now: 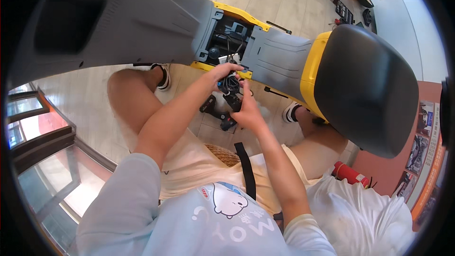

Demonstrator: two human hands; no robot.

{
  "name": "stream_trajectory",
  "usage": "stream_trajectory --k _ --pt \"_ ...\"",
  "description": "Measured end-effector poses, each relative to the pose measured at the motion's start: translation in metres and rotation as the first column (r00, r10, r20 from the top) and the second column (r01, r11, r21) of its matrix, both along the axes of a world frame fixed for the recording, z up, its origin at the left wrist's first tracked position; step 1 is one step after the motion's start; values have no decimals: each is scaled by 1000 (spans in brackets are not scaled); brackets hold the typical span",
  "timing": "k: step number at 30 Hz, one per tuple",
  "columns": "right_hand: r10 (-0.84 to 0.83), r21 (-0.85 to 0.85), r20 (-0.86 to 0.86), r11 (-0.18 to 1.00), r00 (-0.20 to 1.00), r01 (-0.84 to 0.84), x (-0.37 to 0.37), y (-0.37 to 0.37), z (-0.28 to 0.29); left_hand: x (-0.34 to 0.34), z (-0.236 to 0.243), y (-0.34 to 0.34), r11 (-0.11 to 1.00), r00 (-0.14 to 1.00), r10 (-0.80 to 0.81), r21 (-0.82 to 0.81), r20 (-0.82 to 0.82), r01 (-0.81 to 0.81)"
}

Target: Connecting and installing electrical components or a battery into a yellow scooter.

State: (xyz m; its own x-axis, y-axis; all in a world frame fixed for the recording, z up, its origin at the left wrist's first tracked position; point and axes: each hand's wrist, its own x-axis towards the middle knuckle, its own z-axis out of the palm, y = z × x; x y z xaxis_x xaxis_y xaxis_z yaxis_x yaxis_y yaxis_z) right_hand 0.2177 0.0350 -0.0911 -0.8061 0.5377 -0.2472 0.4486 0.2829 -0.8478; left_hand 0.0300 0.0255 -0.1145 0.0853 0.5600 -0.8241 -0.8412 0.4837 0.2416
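Note:
My left hand (222, 72) is closed round a coiled bundle of black cables (229, 84), just below the near edge of an open compartment (226, 35) in an electric scooter's floorboard. On the bundle's other side, my right hand (248, 110) grips its lower end, a dark piece (232, 101) whose kind I cannot make out. Wires run from the bundle up into the compartment, where more wiring and dark parts show. Yellow trim (242, 13) edges the opening. Beside it lies the grey footboard (279, 53).
A cordless drill (219, 114) lies on the floor between my legs. The scooter's black seat (367, 87) rises at the right, its grey front body (151, 16) at the left. A red fire extinguisher (350, 174) lies low right; an open tool case (344, 13) sits far right.

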Motion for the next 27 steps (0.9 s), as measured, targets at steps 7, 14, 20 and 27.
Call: stream_trajectory --k 7,14,20,27 --pt "23 -232 177 973 984 19 3 -6 13 11 -12 0 942 964 249 207 97 -264" --pt "-300 14 71 954 951 299 10 -32 -2 1 -12 5 882 928 363 292 80 -370" --pt "-178 -12 9 984 984 178 7 -30 -2 7 -17 4 896 939 339 286 52 -339" --pt "-121 -88 53 988 991 126 4 -18 -10 6 -13 4 917 957 287 278 33 -285"
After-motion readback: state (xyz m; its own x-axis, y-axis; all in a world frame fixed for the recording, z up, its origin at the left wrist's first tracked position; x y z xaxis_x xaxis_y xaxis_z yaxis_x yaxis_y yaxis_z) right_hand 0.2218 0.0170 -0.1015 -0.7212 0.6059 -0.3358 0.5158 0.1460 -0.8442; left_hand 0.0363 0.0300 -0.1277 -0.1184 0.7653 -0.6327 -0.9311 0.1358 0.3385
